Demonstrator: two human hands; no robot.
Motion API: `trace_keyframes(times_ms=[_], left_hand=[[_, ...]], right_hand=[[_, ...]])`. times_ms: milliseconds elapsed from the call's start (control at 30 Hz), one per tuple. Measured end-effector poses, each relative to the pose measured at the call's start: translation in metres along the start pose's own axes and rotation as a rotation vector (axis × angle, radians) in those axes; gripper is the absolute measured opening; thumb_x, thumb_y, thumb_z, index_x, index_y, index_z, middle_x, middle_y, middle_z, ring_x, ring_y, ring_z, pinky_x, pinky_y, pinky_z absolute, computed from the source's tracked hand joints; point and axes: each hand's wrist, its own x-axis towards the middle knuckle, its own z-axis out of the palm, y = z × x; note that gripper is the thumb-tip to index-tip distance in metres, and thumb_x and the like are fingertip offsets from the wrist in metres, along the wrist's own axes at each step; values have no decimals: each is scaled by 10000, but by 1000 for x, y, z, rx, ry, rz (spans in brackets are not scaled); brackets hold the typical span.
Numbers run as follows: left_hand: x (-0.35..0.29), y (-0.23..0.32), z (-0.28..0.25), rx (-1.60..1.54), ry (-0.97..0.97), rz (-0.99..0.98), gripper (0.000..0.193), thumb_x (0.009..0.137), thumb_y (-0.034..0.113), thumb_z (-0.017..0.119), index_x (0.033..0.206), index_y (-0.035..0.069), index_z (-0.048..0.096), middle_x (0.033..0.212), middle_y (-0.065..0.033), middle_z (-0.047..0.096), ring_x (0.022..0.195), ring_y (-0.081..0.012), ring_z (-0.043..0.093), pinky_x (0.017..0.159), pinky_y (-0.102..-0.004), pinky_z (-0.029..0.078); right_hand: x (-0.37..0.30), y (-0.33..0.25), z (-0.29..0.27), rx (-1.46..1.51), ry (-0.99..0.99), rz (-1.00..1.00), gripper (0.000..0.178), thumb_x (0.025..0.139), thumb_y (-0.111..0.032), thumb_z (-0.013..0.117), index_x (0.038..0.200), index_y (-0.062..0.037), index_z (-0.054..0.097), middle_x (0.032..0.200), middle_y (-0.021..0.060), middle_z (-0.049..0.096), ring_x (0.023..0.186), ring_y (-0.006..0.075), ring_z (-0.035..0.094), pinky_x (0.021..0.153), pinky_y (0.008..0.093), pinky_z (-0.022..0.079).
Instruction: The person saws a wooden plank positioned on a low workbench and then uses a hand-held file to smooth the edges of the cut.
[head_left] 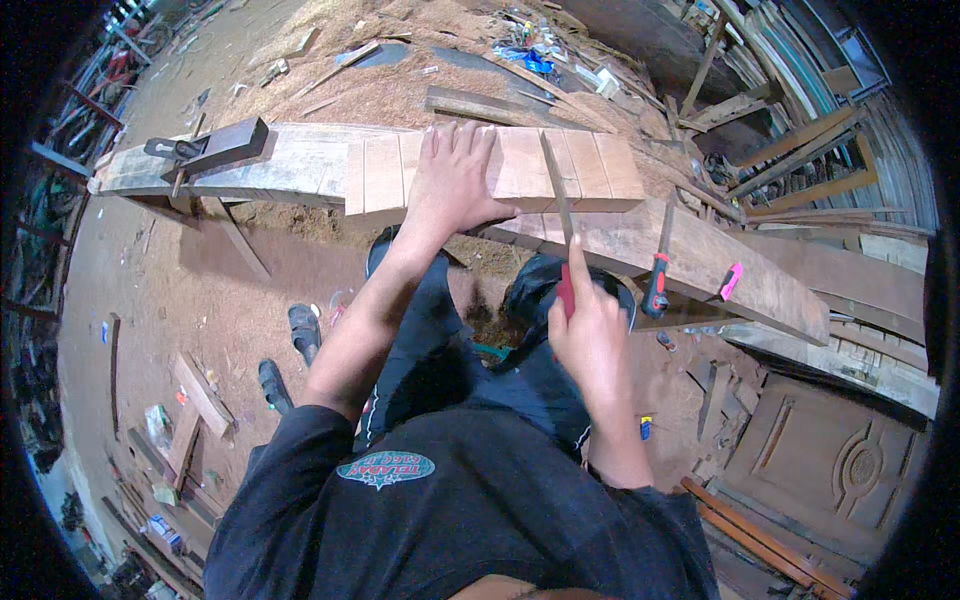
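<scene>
A pale wooden block lies across a long, thick wooden beam, with several thin crosswise lines on its top face. My left hand rests flat on the block, fingers stretched forward and thumb at its near edge. Right of it, my right hand is wrapped round the red handle of a narrow-bladed handsaw, index finger along the blade's base. The blade lies over the block's top, along one of the lines; how deep it sits I cannot tell. A second narrow tool with a red and black handle lies on the beam.
A dark hand plane sits on the beam's left end, and a pink marker-like object on its right. Shavings and offcuts litter the floor. Sandals lie at left, a carved wooden panel at lower right.
</scene>
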Motion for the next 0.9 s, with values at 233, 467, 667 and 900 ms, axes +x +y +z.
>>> trace_keyframes(times_ms=[233, 467, 667, 900], left_hand=[[4, 2, 2, 74, 11, 16, 1238, 665, 798, 818, 1587, 53, 462, 1578, -204, 492, 1480, -410, 431, 1271, -599, 275], [5, 1, 9, 125, 23, 38, 1226, 708, 862, 738, 1582, 46, 466, 1568, -186, 507, 1455, -404, 461, 1245, -602, 318], [5, -4, 6, 171, 22, 88, 1209, 718, 855, 733, 1576, 45, 468, 1556, -183, 516, 1446, -410, 474, 1218, -608, 345], [11, 5, 11, 134, 16, 64, 1220, 703, 846, 753, 1585, 56, 462, 1574, -187, 510, 1461, -410, 465, 1239, -595, 327]], right_hand=[[45, -21, -3, 13, -35, 127, 756, 885, -58, 657, 1606, -33, 431, 1007, 330, 725, 898, 498, 729, 836, 599, 576], [22, -12, -2, 11, 0, 81, 777, 880, -88, 649, 1619, -27, 417, 902, 325, 723, 789, 499, 740, 779, 597, 613], [10, -12, -3, 40, 24, 98, 739, 894, -106, 647, 1603, -44, 449, 911, 311, 728, 855, 497, 734, 797, 594, 599], [56, -5, 5, 8, 32, 89, 716, 904, -117, 621, 1599, -61, 460, 934, 300, 735, 878, 504, 732, 826, 596, 601]])
